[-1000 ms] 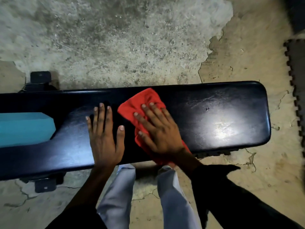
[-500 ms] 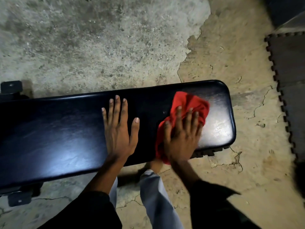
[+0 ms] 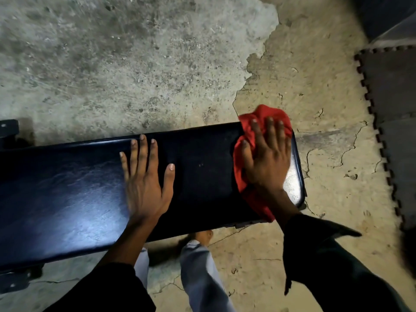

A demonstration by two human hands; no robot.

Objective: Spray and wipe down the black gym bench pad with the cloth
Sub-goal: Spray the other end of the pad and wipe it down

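The black gym bench pad [image 3: 78, 194] runs from the left edge to right of centre, glossy under the light. A red cloth [image 3: 242, 167] lies bunched at the pad's far right end, its top spilling past the back corner. My right hand [image 3: 266, 158] presses flat on the cloth with straight, spread fingers. On the bare pad near its middle, my left hand [image 3: 146, 179] rests flat with fingers straight. No spray bottle is in view.
Cracked concrete floor [image 3: 135, 64] surrounds the bench. Dark interlocking foam mats [image 3: 396, 109] lie at the right. A black bench foot [image 3: 9, 131] shows at far left. My legs in light trousers [image 3: 202, 278] stand in front of the bench.
My right hand slid the red cloth rightward along the pad, from the middle to the far right end. The view shifted right and my left hand followed along the pad.
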